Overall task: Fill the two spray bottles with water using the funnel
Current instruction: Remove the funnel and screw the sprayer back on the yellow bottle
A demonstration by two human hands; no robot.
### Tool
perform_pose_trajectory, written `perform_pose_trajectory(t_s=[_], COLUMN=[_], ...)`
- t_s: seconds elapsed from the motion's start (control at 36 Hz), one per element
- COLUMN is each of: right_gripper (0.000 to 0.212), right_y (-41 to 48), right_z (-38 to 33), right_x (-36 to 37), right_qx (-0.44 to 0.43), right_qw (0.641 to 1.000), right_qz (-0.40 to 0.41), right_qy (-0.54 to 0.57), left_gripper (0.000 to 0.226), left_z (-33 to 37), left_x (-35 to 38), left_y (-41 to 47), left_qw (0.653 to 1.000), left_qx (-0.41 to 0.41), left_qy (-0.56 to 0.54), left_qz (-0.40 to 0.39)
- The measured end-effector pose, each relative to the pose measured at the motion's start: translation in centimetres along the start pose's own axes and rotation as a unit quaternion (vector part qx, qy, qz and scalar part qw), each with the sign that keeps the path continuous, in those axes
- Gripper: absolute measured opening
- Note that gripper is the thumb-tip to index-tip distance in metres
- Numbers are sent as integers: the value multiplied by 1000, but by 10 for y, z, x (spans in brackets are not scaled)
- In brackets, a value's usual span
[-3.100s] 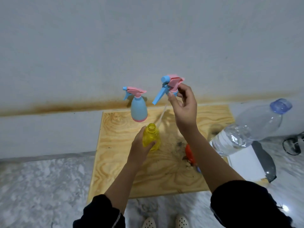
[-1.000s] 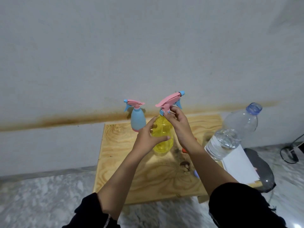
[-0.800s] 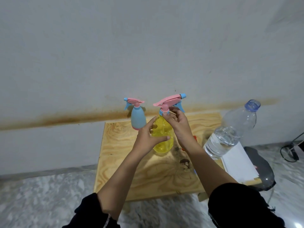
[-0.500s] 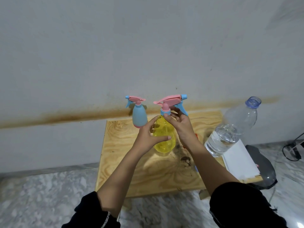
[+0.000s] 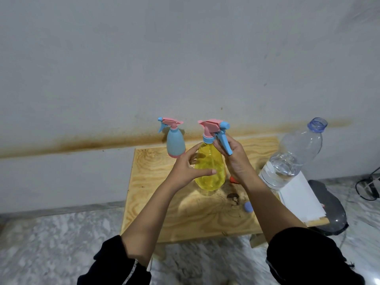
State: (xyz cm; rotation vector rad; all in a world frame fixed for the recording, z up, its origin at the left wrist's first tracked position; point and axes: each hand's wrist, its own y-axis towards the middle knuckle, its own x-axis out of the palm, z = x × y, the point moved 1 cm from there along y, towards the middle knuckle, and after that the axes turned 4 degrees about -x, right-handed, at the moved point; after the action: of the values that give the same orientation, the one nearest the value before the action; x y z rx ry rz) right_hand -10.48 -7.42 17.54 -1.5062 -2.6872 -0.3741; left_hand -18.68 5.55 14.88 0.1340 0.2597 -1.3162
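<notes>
At wooden table centre, yellow spray bottle stands upright, long axis vertical; blue spray bottle behind it, at table's back edge. Person's left hand wraps yellow body from left; right hand, nearer top, pinches spray head at collar from right.

Light soft and even, on the dim side, with a cool grey cast. The white plaster wall is flat-lit with no hot spots, dulling toward the upper right corner. The small blue plastic spray bottle throws a faint, soft-edged shadow rightward on the wall. The translucent yellow plastic spray bottle glows; diffuse shadow on the pale plywood board below it. Small glints on the clear plastic water bottle, right of centre. Wide-angle bowing at frame edges. The black sleeves at the bottom edge are soft; fine detail smeared throughout.
</notes>
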Motion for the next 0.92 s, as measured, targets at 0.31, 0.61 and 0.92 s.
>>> perform_pose_trajectory(t_s=[0.31,0.61,0.92], right_gripper=[38,32,37], right_y=[1,-1,1], right_z=[-8,-19,-23], right_x=[-7,-11,-17], right_qx=[15,8,6], right_qw=[999,998,996], right_qz=[-34,-58,-70], right_qy=[12,-5,-46], left_gripper=[84,81,76], left_z=[3,7,8], left_x=[4,6,7], left_y=[-1,1,6], left_qw=[1000,999,999], left_qx=[-15,-21,-23], left_qy=[-3,3,-8], left_qz=[-19,-41,-42])
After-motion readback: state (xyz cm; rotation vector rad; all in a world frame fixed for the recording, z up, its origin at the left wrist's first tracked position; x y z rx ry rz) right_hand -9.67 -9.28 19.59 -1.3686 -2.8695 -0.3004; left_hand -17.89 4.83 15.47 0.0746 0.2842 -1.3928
